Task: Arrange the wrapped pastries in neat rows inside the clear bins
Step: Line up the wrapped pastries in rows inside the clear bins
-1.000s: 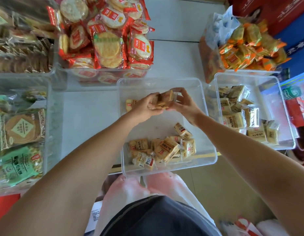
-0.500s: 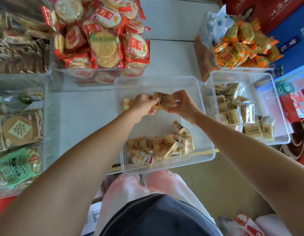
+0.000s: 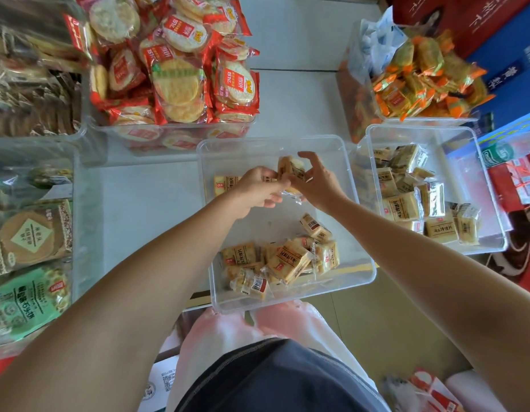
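Plastic-wrapped pastry in the hands: one tan packet (image 3: 290,169) is being held on edge above the far half of the middle clear bin (image 3: 272,139).
Left hand (image 3: 254,188): is pinching the packet's near corner with curled fingers.
Right hand (image 3: 317,185): is gripping the packet's other side between thumb and fingers, the index finger lifting clear.
Middle clear bin: is sitting on the bench (image 3: 139,203) straight before the person; a flat packet (image 3: 225,184) is lying by its far-left wall, just beside the left hand.
Loose pile (image 3: 284,257): is lying jumbled at the bin's near end, well apart from the hands.
Step in hand: a first row seems to be starting along the far wall, and this packet is being squared up for it.
Next move: is calling for setting it down against the flat packet, labels facing alike, then reaching back to the loose pile.
Right bin (image 3: 421,127): is holding more of the same pastries (image 3: 406,191), unsorted.
Beyond: rice crackers (image 3: 174,69) and orange-wrapped snacks (image 3: 421,72) are filling the far bins.
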The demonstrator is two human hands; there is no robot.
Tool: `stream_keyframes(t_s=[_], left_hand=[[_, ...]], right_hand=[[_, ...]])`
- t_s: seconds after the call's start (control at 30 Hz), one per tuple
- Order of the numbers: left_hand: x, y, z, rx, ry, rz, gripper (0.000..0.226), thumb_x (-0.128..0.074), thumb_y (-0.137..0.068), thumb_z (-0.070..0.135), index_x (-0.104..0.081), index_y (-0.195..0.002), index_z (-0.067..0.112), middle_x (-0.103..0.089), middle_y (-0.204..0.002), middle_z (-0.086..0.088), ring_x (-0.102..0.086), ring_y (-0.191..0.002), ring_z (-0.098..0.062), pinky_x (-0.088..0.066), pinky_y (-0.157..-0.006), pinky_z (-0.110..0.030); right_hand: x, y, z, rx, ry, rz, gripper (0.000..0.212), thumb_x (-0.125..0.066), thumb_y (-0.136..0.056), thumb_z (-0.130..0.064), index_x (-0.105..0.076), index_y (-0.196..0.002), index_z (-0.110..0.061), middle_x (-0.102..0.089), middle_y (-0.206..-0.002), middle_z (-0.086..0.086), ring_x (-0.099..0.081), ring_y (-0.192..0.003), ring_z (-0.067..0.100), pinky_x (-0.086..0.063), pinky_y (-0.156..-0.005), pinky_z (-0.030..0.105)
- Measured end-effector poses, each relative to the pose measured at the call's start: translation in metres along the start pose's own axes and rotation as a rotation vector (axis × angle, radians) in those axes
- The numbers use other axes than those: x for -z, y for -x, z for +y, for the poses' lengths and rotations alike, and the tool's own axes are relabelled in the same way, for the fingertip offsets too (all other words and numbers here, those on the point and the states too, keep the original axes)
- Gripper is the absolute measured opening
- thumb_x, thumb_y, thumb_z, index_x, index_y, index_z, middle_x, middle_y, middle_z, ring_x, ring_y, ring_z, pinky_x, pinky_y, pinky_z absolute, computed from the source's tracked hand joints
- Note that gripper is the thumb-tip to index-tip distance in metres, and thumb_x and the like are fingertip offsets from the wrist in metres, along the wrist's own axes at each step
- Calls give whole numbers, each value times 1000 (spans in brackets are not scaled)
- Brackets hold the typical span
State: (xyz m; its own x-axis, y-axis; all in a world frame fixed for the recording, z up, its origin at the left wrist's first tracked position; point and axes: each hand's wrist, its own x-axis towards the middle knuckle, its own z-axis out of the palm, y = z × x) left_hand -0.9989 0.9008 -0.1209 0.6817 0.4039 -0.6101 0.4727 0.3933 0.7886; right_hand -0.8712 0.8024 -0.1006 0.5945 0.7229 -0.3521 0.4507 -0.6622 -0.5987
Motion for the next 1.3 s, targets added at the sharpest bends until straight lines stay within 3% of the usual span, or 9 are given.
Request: stream_keyframes(t_s=[0.17,0.23,0.37,0.5,0.6,0.7,0.83,1.1,1.3], left_hand=[[5,-3,1,-76,-48,15,42,-72,-87,20,-54,-124,10,-68,-105,-14,-67,-86,-22,-57,-76,-30],[9,-7,-1,-85,-112,26,35,-62,-93,14,-57,-126,7,-67,-109,-16,-64,-83,-20,-55,-71,-25],[11,-12,-2,-85,-189,75,30,-46,-98,15,-60,-123,8,-68,-106,-15,-61,-74,-15,-50,-65,-22],[5,-14,1,-97,-283,-15,21,-48,-99,22,-62,-111,12,-66,-102,-12,-60,-79,-18,-47,-64,-22],[2,-18,-5,-145,-481,48,35,-48,-99,32,-54,-126,10,-61,-119,-10,-60,-100,-22,-49,-79,-31],[7,-20,-19,-376,-1122,54,43,-45,-100,29,-44,-137,9,-46,-139,-13,-43,-128,-31,-39,-102,-42],[11,-29,-38,-273,-1513,-138,66,-29,-103,43,3,-155,20,19,-160,-7,14,-148,-28,0,-120,-49],[17,-33,-57,-103,-1520,-118,69,-18,-101,55,31,-144,31,43,-149,-3,40,-136,-28,21,-107,-60],[18,-36,-58,-61,-1501,-107,68,-17,-100,56,31,-144,34,45,-147,-3,40,-136,-28,20,-108,-62]], right_hand=[[8,-1,3,-108,-361,-166,35,-54,-94,-31,-44,-124,-16,-64,-100,21,-69,-70,28,-60,-66,40],[12,-2,9,-38,-202,-157,35,-58,-92,-18,-44,-124,-19,-65,-102,18,-68,-76,25,-60,-69,37],[9,-1,15,378,347,-55,80,-73,-73,-18,-33,-141,-28,-40,-130,7,-44,-113,18,-42,-93,31],[3,-3,20,620,525,31,60,-76,-72,-35,-54,-127,-26,-54,-125,1,-46,-114,23,-40,-94,38],[4,-1,28,517,523,102,52,-75,-73,-39,-59,-118,-19,-60,-112,3,-49,-106,26,-44,-90,42],[2,-2,37,445,653,177,49,-73,-73,-39,-60,-113,-13,-61,-107,5,-49,-105,28,-43,-88,40],[-13,-12,38,361,779,215,39,-75,-72,-23,-60,-105,-8,-61,-103,8,-51,-100,27,-43,-85,36],[-39,-37,37,152,708,166,38,-64,-81,-6,-48,-115,-11,-50,-112,11,-48,-100,28,-42,-54,34],[-47,-41,55,223,432,125,29,-64,-76,2,-60,-104,-7,-52,-113,13,-52,-99,30,-52,-74,44]])
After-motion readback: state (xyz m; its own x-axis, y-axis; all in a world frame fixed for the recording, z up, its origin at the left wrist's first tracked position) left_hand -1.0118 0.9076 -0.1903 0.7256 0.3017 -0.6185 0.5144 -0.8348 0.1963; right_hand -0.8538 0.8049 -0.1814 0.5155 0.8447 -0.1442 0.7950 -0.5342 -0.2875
